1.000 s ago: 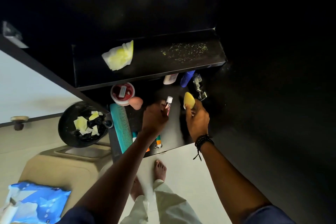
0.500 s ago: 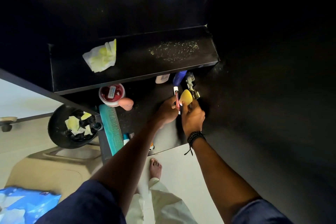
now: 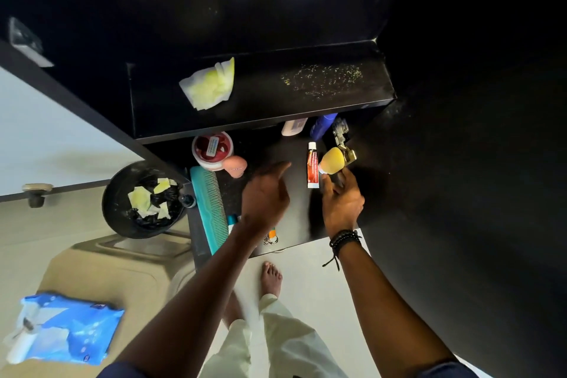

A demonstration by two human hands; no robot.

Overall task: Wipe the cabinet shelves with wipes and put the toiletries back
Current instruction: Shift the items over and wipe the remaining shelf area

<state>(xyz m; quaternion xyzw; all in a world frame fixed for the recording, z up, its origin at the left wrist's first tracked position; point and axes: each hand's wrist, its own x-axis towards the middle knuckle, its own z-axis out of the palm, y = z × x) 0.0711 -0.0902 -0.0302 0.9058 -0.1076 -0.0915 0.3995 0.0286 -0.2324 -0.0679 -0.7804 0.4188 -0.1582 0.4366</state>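
Observation:
A small red tube [image 3: 312,165] with a white cap lies on the black lower shelf [image 3: 296,221]. Just right of it stands a yellow sponge [image 3: 331,160]. My right hand [image 3: 342,202] is directly below the sponge, its fingertips at the sponge's base. My left hand [image 3: 266,193] hovers over the shelf left of the tube, fingers relaxed, holding nothing. A used yellow-stained wipe [image 3: 209,86] lies on the upper shelf [image 3: 276,113], where yellow specks [image 3: 322,78] are scattered at the right.
A red jar [image 3: 211,149], a pink sponge [image 3: 235,165] and a teal comb [image 3: 208,209] sit on the lower shelf's left. White and blue bottles [image 3: 322,126] stand at the back by a hinge. A black bin [image 3: 144,199] with wipes and a blue wipes pack [image 3: 70,328] are at the left.
My left hand let go of the red tube, which now lies on the lower shelf, and drew back left. The yellow sponge now stands beside the tube.

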